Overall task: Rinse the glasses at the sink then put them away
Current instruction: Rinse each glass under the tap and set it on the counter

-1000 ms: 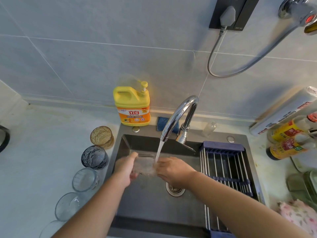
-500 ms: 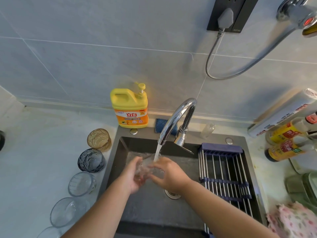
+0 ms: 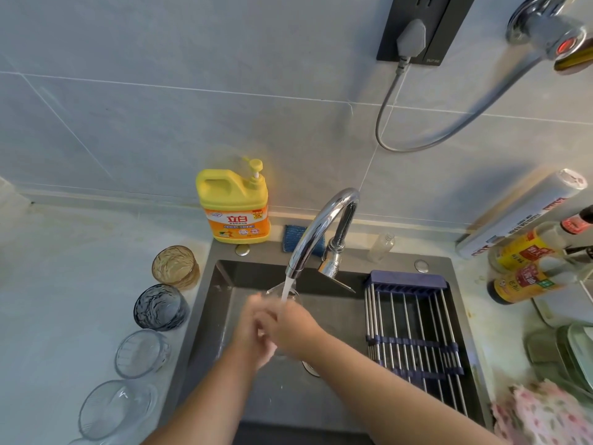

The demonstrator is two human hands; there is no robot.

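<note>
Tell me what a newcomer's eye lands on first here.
The left hand and right hand, blurred, meet at a clear glass under water running from the curved chrome tap, over the dark sink. Behind its left corner stands a yellow detergent jug; a row of tumblers, the amber tumbler farthest, lines the counter left of the sink.

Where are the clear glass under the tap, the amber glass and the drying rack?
clear glass (image 3: 292, 295): head view, on its upper rim.
amber glass (image 3: 175, 266): head view, on its ribbed inside.
drying rack (image 3: 414, 329): head view, on its metal bars.
</note>
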